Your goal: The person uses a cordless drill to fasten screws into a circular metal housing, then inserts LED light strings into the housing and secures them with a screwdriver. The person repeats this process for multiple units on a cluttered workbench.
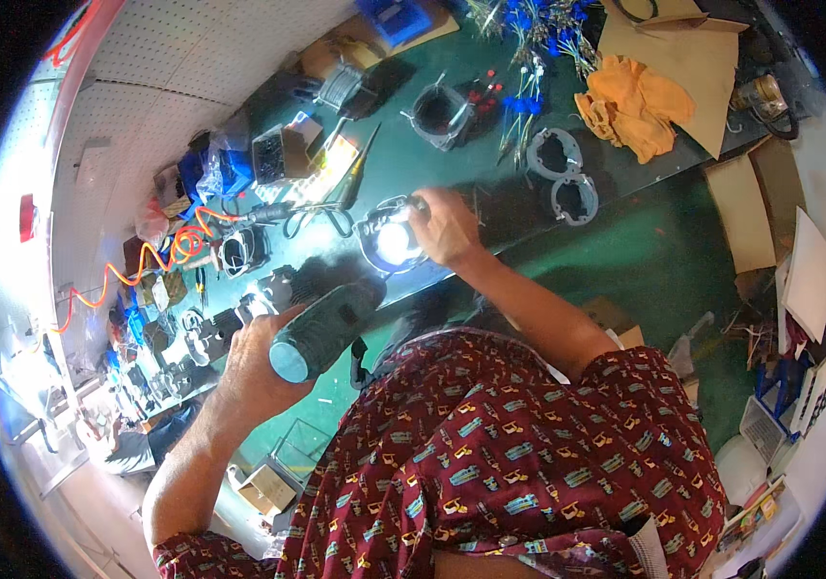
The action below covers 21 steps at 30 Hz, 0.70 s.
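Observation:
My left hand point(263, 357) is closed around a thick dark grey-green cylinder point(336, 317) with a pale blue round end. The cylinder's far end tilts up toward the bench edge; its exact kind does not show. My right hand point(448, 229) grips the right rim of a round grey metal housing point(374, 239) at the bench's near edge. Strong glare fills the middle of that housing and hides its detail. Two joined grey metal rings point(575, 200) lie to the right of my right hand.
An orange cloth point(633, 106) and cardboard point(712, 68) lie at the far right. Wire coils point(438, 116), a small box of parts point(281, 154) and blue-tipped wires point(524, 104) are on the green bench. A coiled orange hose point(181, 246) runs along the left, near several metal parts point(203, 336).

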Tool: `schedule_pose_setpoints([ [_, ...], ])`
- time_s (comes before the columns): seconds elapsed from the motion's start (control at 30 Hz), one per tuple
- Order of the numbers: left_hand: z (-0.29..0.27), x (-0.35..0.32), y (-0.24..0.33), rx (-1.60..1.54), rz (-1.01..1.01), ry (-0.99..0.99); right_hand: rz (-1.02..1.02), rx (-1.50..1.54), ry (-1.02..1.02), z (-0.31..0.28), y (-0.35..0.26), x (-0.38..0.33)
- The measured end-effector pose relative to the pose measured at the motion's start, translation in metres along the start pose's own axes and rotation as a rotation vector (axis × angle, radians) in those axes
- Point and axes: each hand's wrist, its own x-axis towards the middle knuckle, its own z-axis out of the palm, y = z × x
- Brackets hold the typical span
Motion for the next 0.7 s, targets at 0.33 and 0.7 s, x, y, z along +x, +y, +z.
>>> schedule_pose_setpoints([
  [0.33,0.010,0.015,0.018,-0.225,-0.173,-0.061,0.020,-0.015,-0.009,0.002,0.002,0.004],
  [0.7,0.012,0.011,0.018,-0.210,-0.214,-0.076,0.037,-0.004,-0.014,0.007,0.006,0.007],
])
